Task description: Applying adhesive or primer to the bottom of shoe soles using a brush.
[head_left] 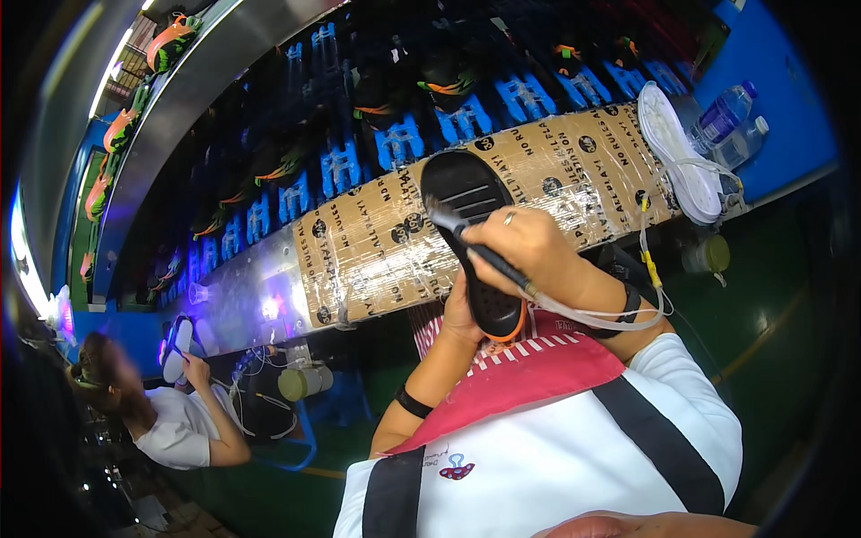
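Observation:
A black shoe sole [462, 179] with an orange edge at its heel is tilted over the front edge of the cardboard-covered bench. My left hand [460, 314] is closed around the side of the sole near the heel, its fingers partly hidden beneath. In my right hand [531, 244] is a brush [502, 269] with a dark handle, the fingers wrapped round it. Its pale bristles touch the inner face of the sole near the left edge. From the handle's rear end runs a clear tube [601, 320], curving past my right wrist.
Brown printed cardboard [377, 242] under clear film covers the bench. A white sole-shaped piece [682, 161] lies at its right end, beside plastic bottles [722, 117]. Blue racks [399, 142] carrying dark and orange shoe parts line the far side. At left, a co-worker [179, 421] holds a sole.

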The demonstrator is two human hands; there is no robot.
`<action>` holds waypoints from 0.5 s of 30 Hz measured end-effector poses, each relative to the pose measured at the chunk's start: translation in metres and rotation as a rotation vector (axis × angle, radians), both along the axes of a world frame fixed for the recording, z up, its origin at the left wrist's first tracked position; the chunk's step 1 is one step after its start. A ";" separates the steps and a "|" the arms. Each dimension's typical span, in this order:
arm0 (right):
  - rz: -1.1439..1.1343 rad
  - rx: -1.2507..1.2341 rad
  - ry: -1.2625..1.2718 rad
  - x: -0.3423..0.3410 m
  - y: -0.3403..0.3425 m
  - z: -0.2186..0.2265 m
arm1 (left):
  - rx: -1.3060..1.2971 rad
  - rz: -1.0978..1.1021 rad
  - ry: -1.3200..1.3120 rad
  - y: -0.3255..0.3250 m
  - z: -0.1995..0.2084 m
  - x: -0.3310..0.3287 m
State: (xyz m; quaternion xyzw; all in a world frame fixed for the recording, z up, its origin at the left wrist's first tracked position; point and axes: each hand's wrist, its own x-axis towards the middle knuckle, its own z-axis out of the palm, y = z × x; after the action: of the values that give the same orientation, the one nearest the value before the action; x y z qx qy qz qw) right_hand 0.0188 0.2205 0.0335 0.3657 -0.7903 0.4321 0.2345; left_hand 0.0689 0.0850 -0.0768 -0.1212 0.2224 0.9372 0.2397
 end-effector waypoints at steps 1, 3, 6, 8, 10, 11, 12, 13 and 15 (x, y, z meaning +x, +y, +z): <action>0.067 0.038 -0.013 0.003 0.000 -0.003 | 0.086 0.008 0.013 -0.003 -0.003 0.000; 0.207 0.013 -0.047 0.007 0.001 0.000 | 0.214 0.040 -0.014 -0.008 -0.006 -0.001; 0.196 -0.098 -0.077 0.006 0.006 0.004 | 0.193 0.064 0.037 -0.012 -0.011 -0.002; 0.044 -0.058 -0.033 0.003 0.009 0.003 | 0.181 0.065 0.085 -0.010 -0.010 -0.002; -0.007 -0.076 0.003 0.001 0.005 -0.005 | 0.166 0.088 0.067 -0.006 -0.004 0.000; 0.028 -0.024 -0.021 0.005 0.002 -0.006 | 0.185 0.091 0.057 -0.007 -0.009 0.000; 0.063 0.028 -0.045 0.011 -0.001 -0.008 | 0.203 0.095 0.047 -0.010 -0.014 0.000; 0.116 0.034 -0.019 0.012 -0.005 -0.015 | 0.184 0.076 -0.061 -0.012 -0.008 -0.002; 0.214 -0.027 -0.041 0.015 -0.003 -0.015 | 0.194 0.053 0.079 -0.017 -0.025 -0.002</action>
State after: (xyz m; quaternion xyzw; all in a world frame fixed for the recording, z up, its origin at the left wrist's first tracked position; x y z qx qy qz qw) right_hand 0.0338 0.2172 0.0189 0.4358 -0.7454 0.4729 0.1756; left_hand 0.0668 0.0676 -0.1017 -0.0662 0.1367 0.9643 0.2168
